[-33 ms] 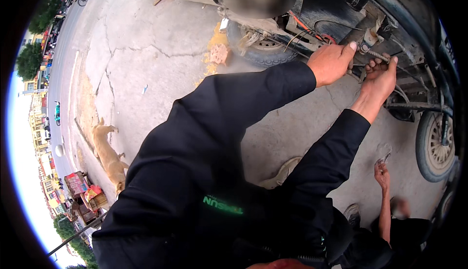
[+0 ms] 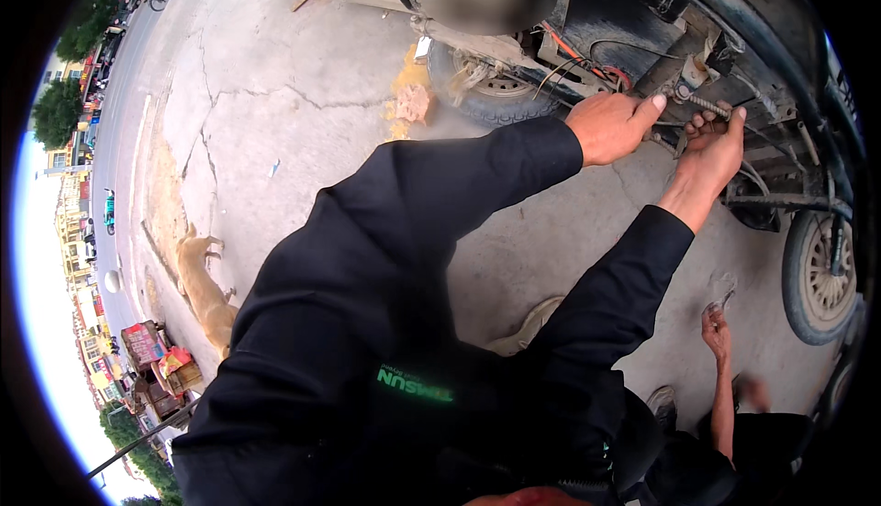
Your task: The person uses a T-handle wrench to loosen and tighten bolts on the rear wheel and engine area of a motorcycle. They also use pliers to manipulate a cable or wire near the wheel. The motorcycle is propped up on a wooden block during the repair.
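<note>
Up under the dusty vehicle's frame, my right hand (image 2: 708,153) has its fingers curled and its thumb up on a threaded metal rod (image 2: 707,104). Just to its left, my left hand (image 2: 613,128) is closed beside the rod's jointed end (image 2: 681,90); what its fingers hold is hidden behind the hand. Red and black wires (image 2: 587,58) hang above my left hand, beside a rusty bracket (image 2: 695,67).
Tyres (image 2: 500,111) (image 2: 797,295) flank my hands. A tan dog (image 2: 206,295) stands at left; beyond it are a loaded cart (image 2: 151,355) and street. A pinkish lump (image 2: 413,102) lies on cracked concrete. A co-worker's hand (image 2: 716,327) holds a metal tool (image 2: 725,293) at lower right.
My left hand has shifted slightly left and down. My right hand has moved very slightly left.
</note>
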The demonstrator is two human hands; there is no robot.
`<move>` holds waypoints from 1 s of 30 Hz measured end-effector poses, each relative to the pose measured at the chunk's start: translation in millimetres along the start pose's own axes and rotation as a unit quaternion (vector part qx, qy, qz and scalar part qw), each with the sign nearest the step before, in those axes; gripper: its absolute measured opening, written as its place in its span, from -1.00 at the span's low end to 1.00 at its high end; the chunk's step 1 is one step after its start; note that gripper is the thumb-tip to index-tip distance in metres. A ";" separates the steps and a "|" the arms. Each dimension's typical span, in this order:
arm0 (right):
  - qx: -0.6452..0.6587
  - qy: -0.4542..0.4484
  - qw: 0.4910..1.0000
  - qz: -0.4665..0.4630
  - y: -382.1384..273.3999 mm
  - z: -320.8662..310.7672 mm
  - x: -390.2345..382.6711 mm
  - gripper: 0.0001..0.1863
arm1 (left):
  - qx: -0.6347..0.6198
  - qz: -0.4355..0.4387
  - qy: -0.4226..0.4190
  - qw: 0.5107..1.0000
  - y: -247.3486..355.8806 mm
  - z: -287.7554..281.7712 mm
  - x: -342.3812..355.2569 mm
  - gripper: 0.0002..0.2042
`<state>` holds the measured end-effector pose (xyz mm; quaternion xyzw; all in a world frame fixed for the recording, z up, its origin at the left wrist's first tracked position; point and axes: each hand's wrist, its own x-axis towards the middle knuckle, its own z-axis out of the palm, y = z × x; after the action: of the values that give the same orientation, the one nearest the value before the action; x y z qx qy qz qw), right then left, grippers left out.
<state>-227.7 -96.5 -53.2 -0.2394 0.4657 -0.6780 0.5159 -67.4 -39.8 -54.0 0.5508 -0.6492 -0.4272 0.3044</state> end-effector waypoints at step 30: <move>-0.661 -0.199 0.710 0.138 281.5 62.0 -225.8 -0.58 | 0.317 -0.047 0.036 0.947 -127.7 -181.2 -177.6 -0.75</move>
<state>36.1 78.5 -237.2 -0.5816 0.7090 -0.0547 0.3950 184.5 90.0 -72.8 0.6633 -0.7134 -0.1934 0.1169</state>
